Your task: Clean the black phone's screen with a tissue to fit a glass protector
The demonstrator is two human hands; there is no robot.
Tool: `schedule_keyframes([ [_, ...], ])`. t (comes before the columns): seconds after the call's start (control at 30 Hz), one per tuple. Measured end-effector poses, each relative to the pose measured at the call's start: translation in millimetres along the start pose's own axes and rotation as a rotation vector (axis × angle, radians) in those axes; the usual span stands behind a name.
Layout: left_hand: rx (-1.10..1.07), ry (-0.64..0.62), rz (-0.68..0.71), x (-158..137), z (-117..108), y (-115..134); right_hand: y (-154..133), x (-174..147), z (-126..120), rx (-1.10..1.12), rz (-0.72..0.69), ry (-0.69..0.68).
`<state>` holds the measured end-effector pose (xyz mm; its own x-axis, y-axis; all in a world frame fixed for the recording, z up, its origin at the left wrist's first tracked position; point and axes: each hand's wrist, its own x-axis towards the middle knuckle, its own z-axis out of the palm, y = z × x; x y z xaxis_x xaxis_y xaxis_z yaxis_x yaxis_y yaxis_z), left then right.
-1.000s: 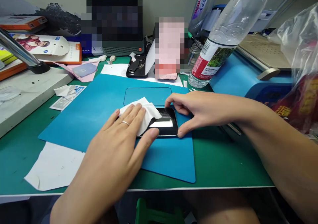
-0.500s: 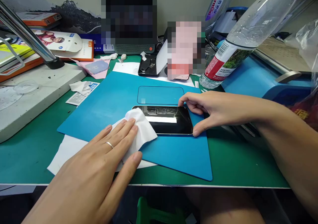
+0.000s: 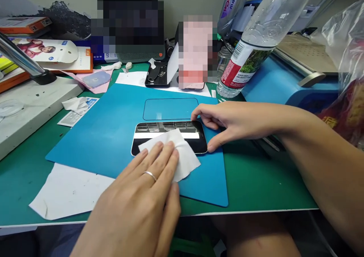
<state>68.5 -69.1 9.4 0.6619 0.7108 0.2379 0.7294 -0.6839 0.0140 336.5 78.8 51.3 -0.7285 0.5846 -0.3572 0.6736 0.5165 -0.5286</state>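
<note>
A smartphone (image 3: 203, 141) with a dark, glossy screen lies face up on a blue mat (image 3: 93, 124). Held flat beneath the fingers of my left hand (image 3: 142, 185) is a white wipe (image 3: 184, 158), pressed on the middle of the screen and hanging over the near edge. My right hand (image 3: 218, 126) grips the phone's right end, thumb at the near corner and index finger at the far corner. Just behind the phone rests a clear screen protector (image 3: 170, 109) with a black border. Part of the phone is hidden under the wipe.
A plastic bottle (image 3: 241, 67) leans at the back right, beside a blue machine (image 3: 273, 86). White paper (image 3: 71, 192) sticks out under the mat at the left. A white lamp base (image 3: 42, 105) and crumpled tissue (image 3: 76, 105) are further left. A black phone-like item (image 3: 156, 74) lies behind.
My left hand and the wipe have slid right across the phone, from its left end to the middle. My right hand keeps its grip. The whole view has shifted slightly.
</note>
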Motion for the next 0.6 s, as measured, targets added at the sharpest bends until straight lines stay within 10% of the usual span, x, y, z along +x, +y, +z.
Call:
schedule_keyframes([
  [0.37,-0.058,0.102,-0.21,69.9,26.0,50.1,-9.5,-5.7,1.7,-0.067,-0.023,-0.014],
  [0.6,-0.069,-0.002,-0.294,70.1,22.8,40.1,-4.8,-3.3,3.8,-0.058,-0.09,0.026],
])
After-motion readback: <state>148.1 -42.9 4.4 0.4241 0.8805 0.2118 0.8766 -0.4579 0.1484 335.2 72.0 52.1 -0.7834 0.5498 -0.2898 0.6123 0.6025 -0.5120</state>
